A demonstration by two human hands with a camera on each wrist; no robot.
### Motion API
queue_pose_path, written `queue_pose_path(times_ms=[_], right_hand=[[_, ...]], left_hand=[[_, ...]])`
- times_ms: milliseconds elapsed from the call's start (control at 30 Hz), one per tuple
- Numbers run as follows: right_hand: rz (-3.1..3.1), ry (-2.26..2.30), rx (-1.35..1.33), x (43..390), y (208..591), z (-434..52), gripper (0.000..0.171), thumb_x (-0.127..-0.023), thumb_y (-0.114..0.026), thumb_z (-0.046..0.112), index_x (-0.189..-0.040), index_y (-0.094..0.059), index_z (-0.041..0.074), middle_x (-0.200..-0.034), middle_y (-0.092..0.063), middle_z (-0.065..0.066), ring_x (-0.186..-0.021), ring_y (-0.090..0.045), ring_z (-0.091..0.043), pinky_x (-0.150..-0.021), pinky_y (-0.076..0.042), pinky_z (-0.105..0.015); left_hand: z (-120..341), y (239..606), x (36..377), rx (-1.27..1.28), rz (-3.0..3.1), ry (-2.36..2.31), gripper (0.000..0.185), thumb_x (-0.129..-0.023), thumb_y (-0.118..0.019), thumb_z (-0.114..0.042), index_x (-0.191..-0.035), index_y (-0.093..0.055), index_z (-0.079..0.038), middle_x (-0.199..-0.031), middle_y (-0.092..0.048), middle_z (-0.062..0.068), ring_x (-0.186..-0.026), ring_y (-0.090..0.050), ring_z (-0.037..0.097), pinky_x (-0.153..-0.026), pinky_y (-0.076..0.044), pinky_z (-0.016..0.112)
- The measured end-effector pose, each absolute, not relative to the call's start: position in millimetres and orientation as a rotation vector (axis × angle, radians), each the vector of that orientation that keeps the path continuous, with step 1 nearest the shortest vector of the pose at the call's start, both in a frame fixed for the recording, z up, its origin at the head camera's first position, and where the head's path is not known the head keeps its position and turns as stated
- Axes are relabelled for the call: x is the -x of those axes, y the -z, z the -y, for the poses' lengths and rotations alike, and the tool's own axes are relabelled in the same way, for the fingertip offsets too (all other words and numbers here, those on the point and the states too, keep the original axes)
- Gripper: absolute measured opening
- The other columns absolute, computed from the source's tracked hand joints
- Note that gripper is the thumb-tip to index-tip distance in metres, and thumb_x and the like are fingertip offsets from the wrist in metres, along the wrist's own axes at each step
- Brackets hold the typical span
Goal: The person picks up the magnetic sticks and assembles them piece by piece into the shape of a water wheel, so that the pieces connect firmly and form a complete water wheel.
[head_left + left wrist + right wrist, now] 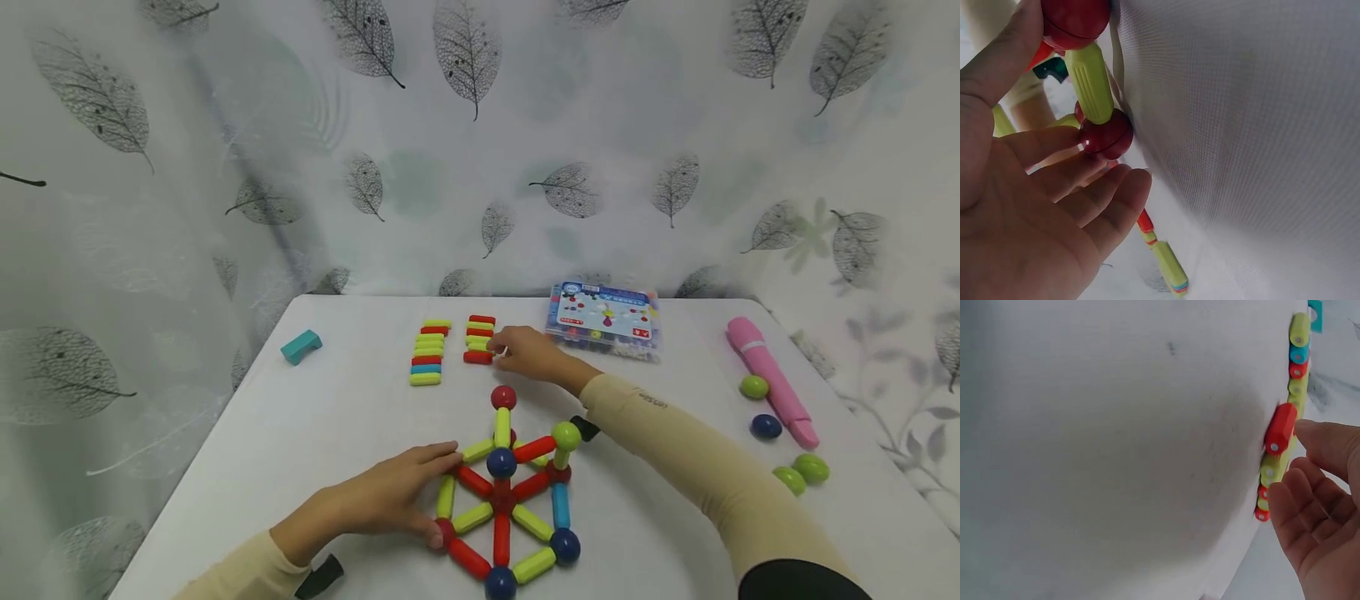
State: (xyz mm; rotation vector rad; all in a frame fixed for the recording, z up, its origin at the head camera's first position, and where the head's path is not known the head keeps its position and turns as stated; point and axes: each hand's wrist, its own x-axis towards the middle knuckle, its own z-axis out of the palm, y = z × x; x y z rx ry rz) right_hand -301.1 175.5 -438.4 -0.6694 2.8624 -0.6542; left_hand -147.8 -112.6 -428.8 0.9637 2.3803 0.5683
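A magnetic stick-and-ball structure point(502, 498) of red, yellow-green and blue sticks with balls at the joints stands at the front middle. My left hand point(405, 492) rests at its left side, thumb against a red ball point(1077, 22) and fingers by a second red ball point(1107, 134). A yellow-green stick point(1090, 81) joins these two balls. Farther back, my right hand point(528, 354) reaches to the near end of a short row of sticks. Its thumb is right by a red stick point(1280, 429), the nearest in that row, and the fingers are spread apart.
A second row of sticks point(427, 352) lies left of the first. A clear plastic box point(603, 321) with a printed label stands at the back right. On the right lie a pink pen-shaped thing point(772, 379), a blue ball point(766, 427) and green balls point(812, 467). A teal block point(302, 347) is back left.
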Motion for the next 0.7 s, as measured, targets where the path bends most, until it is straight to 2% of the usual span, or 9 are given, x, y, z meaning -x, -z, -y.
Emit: queue_pose_path(times_ms=[267, 700], right_hand=[[-2.928, 0.406, 0.778, 311.0, 446.6, -149.9, 0.032, -0.095, -0.074, 0.018, -0.126, -0.072, 0.014, -0.121, -0.071, -0.002, -0.115, -0.063, -0.020, -0.104, -0.051, -0.039], [-2.951, 0.317, 0.732, 315.9, 446.8, -144.0, 0.030, -0.094, -0.075, 0.024, -0.122, -0.072, 0.016, -0.108, -0.070, 0.003, -0.097, -0.060, -0.015, -0.095, -0.054, -0.035]], left_hand=[[111.6, 427.0, 143.5, -0.950, -2.365, -0.579, 0.096, -0.076, -0.086, -0.052, -0.156, -0.043, -0.022, -0.162, -0.037, -0.001, -0.148, -0.037, 0.026, -0.110, -0.046, 0.048], [112.5, 426.2, 144.0, -0.956, -2.388, -0.564, 0.095, -0.075, -0.087, -0.051, -0.156, -0.043, -0.023, -0.163, -0.037, 0.000, -0.148, -0.037, 0.026, -0.110, -0.046, 0.046]])
